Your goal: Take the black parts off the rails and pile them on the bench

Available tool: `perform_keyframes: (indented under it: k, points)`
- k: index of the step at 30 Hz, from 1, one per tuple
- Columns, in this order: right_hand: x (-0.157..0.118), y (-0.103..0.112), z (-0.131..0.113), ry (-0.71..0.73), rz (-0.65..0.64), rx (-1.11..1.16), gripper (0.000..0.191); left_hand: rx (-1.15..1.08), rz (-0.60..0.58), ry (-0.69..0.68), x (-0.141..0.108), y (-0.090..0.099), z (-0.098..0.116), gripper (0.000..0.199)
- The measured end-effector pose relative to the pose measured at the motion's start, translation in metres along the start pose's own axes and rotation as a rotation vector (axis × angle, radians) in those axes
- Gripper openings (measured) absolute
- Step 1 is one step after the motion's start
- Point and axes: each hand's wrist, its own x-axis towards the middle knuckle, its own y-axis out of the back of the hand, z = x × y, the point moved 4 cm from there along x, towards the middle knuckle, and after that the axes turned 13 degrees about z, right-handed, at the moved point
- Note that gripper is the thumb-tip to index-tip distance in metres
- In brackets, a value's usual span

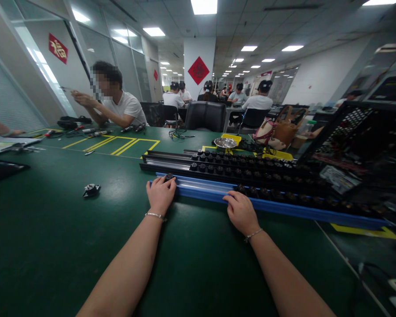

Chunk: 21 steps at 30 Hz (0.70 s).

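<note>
A long blue rail [201,190] lies across the green table, with a row of round black parts [264,193] sitting in its channel to the right. My left hand [161,191] is at the rail's left end, its fingers closed round a single round black part [169,177] in the channel. Further right, my right hand [240,211] has its fingertips curled on the rail's front edge, just in front of the row. Between my hands the channel shows a bare shiny strip. A loose black-and-metal part [91,189] lies on the table to the left.
Black rails [165,166] holding similar parts lie just behind the blue one. Beyond them are a metal bowl [225,142] and yellow trays [279,155]. A large black perforated case [359,145] stands at right. Across the table sits a person [123,103], near tools and cables [181,133].
</note>
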Motion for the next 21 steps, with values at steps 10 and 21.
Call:
perform_keyframes:
  k: [10,21]
  points:
    - [-0.0019,-0.0012,0.0003,0.013,-0.002,0.009,0.034,0.038,-0.076,-0.001,-0.0014,-0.002,0.0029,0.036]
    - [-0.0019,-0.0014,0.0012,0.013,-0.015,-0.008,0.032,0.027,-0.025,0.063,0.001,-0.0023,-0.0044,0.038]
